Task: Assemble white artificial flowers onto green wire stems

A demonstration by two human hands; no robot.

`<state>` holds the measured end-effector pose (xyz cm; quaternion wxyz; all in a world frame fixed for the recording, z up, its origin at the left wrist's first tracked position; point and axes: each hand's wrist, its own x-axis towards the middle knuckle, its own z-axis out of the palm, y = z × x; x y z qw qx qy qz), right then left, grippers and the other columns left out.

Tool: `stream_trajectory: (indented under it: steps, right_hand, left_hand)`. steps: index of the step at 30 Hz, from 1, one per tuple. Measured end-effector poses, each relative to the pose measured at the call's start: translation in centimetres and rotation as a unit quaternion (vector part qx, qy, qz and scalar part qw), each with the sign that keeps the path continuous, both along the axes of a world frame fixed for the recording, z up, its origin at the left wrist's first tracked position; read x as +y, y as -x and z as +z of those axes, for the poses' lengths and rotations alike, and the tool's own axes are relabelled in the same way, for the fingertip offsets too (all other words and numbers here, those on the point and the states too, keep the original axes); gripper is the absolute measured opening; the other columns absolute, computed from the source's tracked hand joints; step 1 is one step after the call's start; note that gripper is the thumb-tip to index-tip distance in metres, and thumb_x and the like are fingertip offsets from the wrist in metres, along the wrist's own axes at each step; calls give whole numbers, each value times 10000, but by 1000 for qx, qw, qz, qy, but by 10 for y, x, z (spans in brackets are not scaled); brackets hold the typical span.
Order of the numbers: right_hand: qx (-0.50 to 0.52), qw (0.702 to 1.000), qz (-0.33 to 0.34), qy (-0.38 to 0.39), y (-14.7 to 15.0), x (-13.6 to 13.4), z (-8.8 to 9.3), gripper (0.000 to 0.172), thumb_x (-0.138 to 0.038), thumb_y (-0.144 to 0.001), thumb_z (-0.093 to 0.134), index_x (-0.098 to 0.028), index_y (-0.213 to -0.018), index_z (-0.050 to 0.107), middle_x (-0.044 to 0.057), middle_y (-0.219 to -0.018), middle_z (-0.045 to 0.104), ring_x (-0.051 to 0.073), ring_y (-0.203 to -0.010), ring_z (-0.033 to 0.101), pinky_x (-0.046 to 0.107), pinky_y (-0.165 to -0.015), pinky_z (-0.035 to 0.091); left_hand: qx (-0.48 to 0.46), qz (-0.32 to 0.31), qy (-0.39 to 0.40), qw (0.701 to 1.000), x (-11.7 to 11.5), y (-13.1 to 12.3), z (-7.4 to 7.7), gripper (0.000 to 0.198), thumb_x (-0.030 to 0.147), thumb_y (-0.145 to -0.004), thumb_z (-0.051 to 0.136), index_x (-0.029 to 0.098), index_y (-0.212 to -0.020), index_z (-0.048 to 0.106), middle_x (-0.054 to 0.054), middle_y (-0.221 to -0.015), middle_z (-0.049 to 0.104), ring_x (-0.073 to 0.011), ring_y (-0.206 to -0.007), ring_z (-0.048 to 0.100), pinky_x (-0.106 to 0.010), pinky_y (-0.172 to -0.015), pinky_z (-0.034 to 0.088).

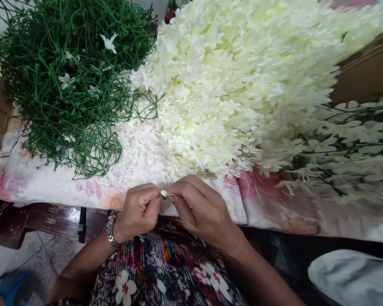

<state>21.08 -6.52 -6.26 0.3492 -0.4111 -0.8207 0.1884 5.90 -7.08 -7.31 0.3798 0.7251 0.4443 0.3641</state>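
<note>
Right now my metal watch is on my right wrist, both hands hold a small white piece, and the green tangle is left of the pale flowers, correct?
Not quite: the head view shows the metal watch on your left wrist. Otherwise yes: your left hand and right hand hold the small white piece, and the green tangle is left of the pale flowers.

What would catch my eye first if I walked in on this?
Probably the big mound of pale flowers, which fills the top middle and spreads to the right. Beside it, at upper left, is a dark green tangle of stems with a few white blooms showing. Then, at the near edge of the flowered cloth, the left hand and right hand meet fingertip to fingertip at a tiny white piece.
</note>
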Motion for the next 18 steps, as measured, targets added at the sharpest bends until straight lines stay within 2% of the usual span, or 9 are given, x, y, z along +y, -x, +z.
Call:
stream_trajectory:
  steps: [12,18]
  right_hand:
    - [25,1000,-7,-6,5,2,-7,83,-80,-751,448,-153,-783,470,40,-668,491,128,-677,447,268,-589,405]
    - [40,998,17,38,-1,4,-3,112,-85,-739,479,-158,-821,499,33,-708,529,118,-698,472,264,-611,422]
  left_hand:
    - [9,26,13,1000,1,-2,-4,238,103,-747,406,144,-521,346,35,-501,317,-65,-490,310,-218,-471,242]
    - [-2,20,23,1000,1,-1,-3,202,108,-753,410,140,-554,406,31,-520,345,-69,-504,335,-214,-481,264]
